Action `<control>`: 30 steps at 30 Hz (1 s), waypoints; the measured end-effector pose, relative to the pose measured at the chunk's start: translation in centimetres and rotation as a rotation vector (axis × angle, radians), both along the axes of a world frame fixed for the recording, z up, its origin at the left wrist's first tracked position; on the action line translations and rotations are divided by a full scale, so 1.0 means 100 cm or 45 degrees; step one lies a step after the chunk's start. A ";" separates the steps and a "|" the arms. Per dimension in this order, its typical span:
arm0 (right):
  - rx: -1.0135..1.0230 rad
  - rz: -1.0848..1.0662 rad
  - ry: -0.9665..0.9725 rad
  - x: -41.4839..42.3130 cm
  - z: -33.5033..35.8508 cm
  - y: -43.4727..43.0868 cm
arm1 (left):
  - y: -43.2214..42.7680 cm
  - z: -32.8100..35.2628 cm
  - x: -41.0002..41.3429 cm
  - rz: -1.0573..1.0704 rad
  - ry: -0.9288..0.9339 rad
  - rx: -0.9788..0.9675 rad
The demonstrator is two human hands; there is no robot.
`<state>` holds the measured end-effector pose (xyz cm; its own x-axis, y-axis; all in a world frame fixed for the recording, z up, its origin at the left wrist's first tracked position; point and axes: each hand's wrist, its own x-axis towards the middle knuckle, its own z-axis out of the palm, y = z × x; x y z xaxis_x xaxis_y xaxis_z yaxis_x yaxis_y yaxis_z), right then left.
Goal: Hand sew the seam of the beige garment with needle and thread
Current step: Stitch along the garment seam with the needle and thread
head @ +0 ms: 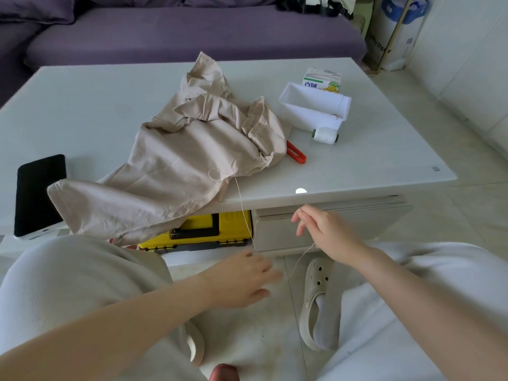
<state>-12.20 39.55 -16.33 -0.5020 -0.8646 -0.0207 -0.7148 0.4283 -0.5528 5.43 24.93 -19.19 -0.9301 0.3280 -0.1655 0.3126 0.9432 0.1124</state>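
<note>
Beige garment [176, 166] likely soft, light, limp over surface [96, 100] edge, best pinched beside seam [223, 185] at thread [242, 204] exit; right hand [320, 229] pinching needle [297, 206], left hand [242, 279] loose-fingered at thread.

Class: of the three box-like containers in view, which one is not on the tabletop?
The yellow toolbox: it sits beneath the tabletop, while the white tray and the juice carton stand on it.

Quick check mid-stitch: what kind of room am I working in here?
Most likely a home living room: a purple sofa sits behind a low white coffee table, and the tiled floor looks domestic.
</note>
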 end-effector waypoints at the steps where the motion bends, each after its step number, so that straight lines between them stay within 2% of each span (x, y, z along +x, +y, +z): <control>1: -0.014 -0.009 -0.002 0.000 0.000 -0.001 | -0.004 0.004 -0.004 0.047 0.153 0.011; 3: -0.054 -0.022 -0.006 0.000 0.000 -0.003 | -0.012 0.016 -0.016 0.181 0.404 0.050; 4: -0.078 -0.027 -0.018 0.000 -0.001 -0.005 | -0.016 0.026 -0.021 0.261 0.450 0.018; 7: -0.117 -0.051 -0.036 0.000 -0.002 -0.007 | -0.036 0.044 -0.032 0.554 0.449 -0.248; 10: -0.124 -0.054 -0.012 -0.001 -0.001 -0.008 | -0.054 0.049 -0.032 0.635 0.544 -0.448; 12: -0.122 -0.051 -0.010 0.000 -0.001 -0.009 | -0.059 0.046 -0.031 0.605 0.575 -0.408; 19: -0.105 -0.050 0.007 -0.001 0.000 -0.011 | -0.069 0.037 -0.031 0.530 0.674 -0.024; 25: -0.088 -0.018 0.049 0.000 0.003 -0.014 | -0.045 0.027 -0.020 0.358 0.548 0.052; 27: -0.091 -0.019 0.061 0.000 0.004 -0.016 | -0.036 0.019 -0.017 0.288 0.402 0.112; 30: -0.114 -0.004 0.041 0.001 0.006 -0.021 | -0.026 0.010 -0.013 0.278 0.025 0.133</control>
<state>-12.08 37.49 -15.69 -0.5036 -0.8609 0.0733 -0.7320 0.3800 -0.5655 4.15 22.36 -18.16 -0.9835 0.1333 -0.1223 0.1058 0.9722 0.2088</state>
